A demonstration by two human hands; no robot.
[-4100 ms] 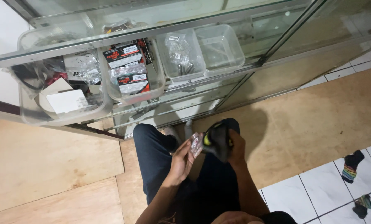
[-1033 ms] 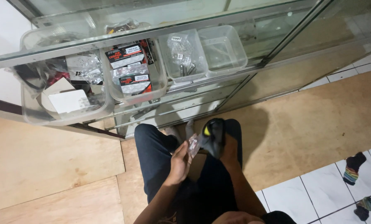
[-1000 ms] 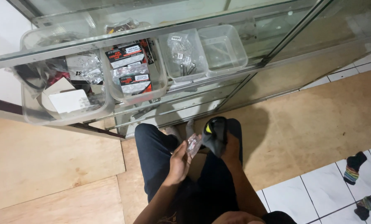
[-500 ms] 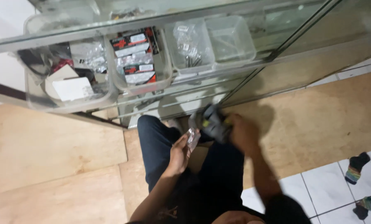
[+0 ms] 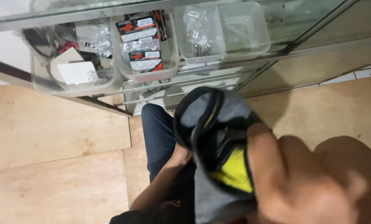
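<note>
Raised toward the camera since before, right hand [image 5: 301, 182] grips grey-black-yellow fabric pouch [image 5: 218, 137], hiding left hand [image 5: 180, 154], whose grip I cannot tell; unseen contents may drop.

A small shop is suggested by the glass display case [image 5: 272, 62], on whose shelf clear plastic tubs [image 5: 239, 29] of red-and-black packaged goods [image 5: 139, 41] and bagged small parts [image 5: 195, 29] are kept, above a plywood-covered floor [image 5: 56, 137].
</note>
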